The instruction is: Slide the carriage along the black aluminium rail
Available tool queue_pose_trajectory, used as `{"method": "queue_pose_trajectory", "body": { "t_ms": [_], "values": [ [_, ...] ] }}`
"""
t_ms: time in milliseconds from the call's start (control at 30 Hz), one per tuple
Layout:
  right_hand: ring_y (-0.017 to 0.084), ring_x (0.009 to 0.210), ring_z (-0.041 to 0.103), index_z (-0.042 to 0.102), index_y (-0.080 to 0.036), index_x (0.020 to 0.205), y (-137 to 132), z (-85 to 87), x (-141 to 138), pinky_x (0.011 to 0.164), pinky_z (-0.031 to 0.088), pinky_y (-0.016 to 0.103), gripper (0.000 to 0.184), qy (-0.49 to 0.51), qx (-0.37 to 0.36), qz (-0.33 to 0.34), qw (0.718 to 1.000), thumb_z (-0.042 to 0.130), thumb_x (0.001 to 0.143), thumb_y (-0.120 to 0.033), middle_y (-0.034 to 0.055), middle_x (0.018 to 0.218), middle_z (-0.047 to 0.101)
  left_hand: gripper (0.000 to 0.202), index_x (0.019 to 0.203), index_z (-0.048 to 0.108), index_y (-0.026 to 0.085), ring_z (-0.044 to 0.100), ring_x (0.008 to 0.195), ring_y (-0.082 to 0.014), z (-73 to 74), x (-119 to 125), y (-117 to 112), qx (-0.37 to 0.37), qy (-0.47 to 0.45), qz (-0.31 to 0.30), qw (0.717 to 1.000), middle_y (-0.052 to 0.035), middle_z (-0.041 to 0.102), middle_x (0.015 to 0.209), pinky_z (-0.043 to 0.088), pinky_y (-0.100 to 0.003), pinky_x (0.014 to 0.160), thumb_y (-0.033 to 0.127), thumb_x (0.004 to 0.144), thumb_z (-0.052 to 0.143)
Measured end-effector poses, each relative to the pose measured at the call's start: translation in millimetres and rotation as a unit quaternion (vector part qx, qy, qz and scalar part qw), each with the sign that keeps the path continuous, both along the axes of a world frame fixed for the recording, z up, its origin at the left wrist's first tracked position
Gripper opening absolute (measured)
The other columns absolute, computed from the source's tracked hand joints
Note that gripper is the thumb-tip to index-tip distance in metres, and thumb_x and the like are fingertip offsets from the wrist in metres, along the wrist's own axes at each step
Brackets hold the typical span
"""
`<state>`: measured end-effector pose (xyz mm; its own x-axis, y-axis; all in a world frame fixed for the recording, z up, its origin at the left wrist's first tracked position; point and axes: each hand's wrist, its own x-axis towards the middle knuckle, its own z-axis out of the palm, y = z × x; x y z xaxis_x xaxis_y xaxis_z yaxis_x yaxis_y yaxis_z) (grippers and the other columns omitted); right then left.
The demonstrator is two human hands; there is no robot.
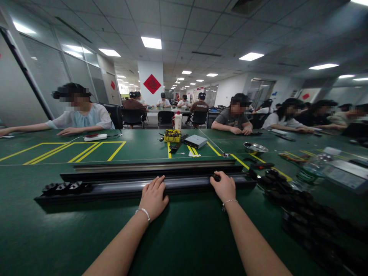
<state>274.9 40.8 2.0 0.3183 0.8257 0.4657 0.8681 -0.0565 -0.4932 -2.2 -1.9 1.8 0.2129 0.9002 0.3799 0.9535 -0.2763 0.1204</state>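
A long black channel [184,188] with a glossy inner face lies across the green table in front of me. My left hand [153,195] rests over its near edge, fingers stretched across it and thumb apart. Toward the channel's right end, my right hand [225,188] is closed in a pinch around a small black part [217,177], mostly covered by the fingers. Several black parts with light metal prongs, like plug sockets [62,187], sit inside the channel's left end. Just behind it lies a second black channel [123,176].
Black parts [310,214] are heaped at the right, near a plastic bottle [314,166]. A metal bowl [255,147], a grey box [195,141] and a yellow holder with cables [172,135] stand farther back. Other people sit across the table.
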Motion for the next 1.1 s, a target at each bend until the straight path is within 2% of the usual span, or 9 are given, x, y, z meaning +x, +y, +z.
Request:
{"method": "queue_pose_trajectory", "body": {
  "t_ms": [200,433,733,1100],
  "values": [
    [0.019,0.089,0.055,0.058,-0.023,0.086,-1.0,5.3,5.5,0.082,0.034,0.033,0.024,-0.03,-0.015,0.03,0.999,0.05,0.068,-0.037,0.0015,0.093,0.064,0.026,0.095,0.055,0.024,0.031,0.124,-0.0208,-3.3,0.2,1.6,0.013,0.001,-0.001,1.0,-0.0008,0.039,0.134,0.027,-0.039,0.096,0.028,0.07,0.048],
    [0.021,0.092,0.053,0.059,-0.022,0.086,-1.0,-0.9,1.6,0.086,0.03,0.036,0.025,-0.04,0.029,0.01,0.999,0.048,0.069,-0.036,0.0037,0.093,0.063,0.026,0.095,0.054,0.024,0.032,0.123,-0.0208,-3.3,0.1,1.1,0.015,0.004,-0.001,1.0,-0.0001,0.039,0.134,0.028,-0.04,0.095,0.028,0.07,0.047],
    [0.02,0.087,0.054,0.059,-0.022,0.085,-2.5,3.3,0.2,0.082,0.032,0.033,0.024,-0.033,0.019,0.004,0.999,0.048,0.068,-0.033,0.0027,0.09,0.063,0.028,0.097,0.055,0.023,0.03,0.124,-0.0205,-1.0,-0.4,0.5,-0.001,0.003,0.001,1.0,-0.0014,0.038,0.135,0.026,-0.04,0.097,0.028,0.071,0.046],
    [0.02,0.087,0.055,0.058,-0.02,0.091,0.1,2.1,2.7,0.084,0.032,0.034,0.029,-0.031,-0.007,-0.001,1.0,0.047,0.069,-0.034,0.0043,0.089,0.063,0.027,0.097,0.055,0.024,0.03,0.125,-0.0206,0.7,0.3,-0.5,-0.007,0.0,0.0,1.0,-0.001,0.037,0.135,0.025,-0.04,0.098,0.028,0.072,0.046]
  ]
}}
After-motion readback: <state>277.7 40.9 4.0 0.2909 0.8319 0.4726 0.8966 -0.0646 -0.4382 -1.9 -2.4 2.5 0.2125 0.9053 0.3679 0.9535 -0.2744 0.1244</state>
